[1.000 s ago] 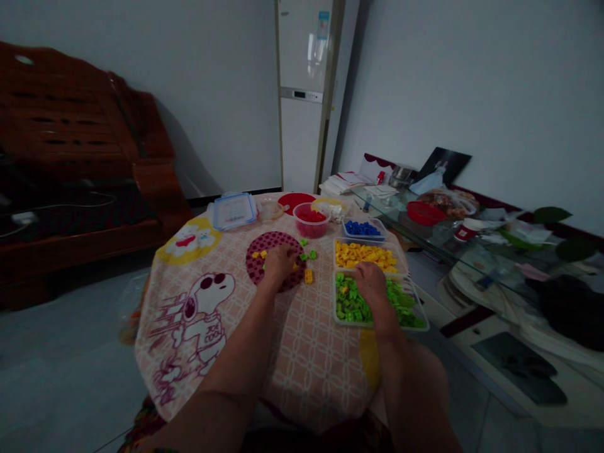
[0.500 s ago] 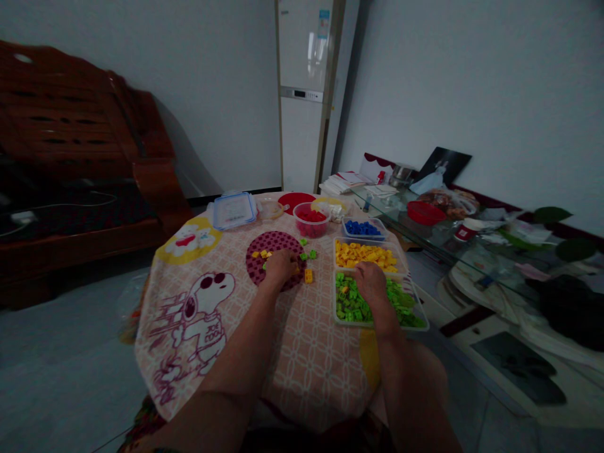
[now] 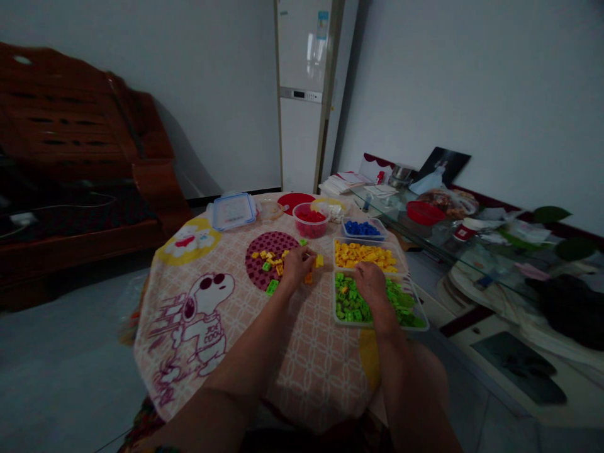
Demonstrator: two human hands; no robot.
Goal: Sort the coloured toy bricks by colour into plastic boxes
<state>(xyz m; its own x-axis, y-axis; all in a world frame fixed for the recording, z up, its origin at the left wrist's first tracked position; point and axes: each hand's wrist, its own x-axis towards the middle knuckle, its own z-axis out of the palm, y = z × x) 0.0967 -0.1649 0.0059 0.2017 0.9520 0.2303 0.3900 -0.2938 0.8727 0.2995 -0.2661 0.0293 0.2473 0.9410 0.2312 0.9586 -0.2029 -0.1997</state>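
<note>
left hand [image 3: 297, 264] pinching loose bricks [image 3: 268, 259], right hand [image 3: 370, 283] flat in the green tray [image 3: 422, 324], a careless sweep could scatter them off the counter [image 3: 306, 352]

A cartoon-print cloth [image 3: 207, 314] covers the round table [image 3: 330, 377], bearing brick trays [image 3: 377, 302].

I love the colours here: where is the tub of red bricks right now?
In the head view the tub of red bricks stands at the table's far side, just left of the blue bricks tray and beyond the left hand.
</note>
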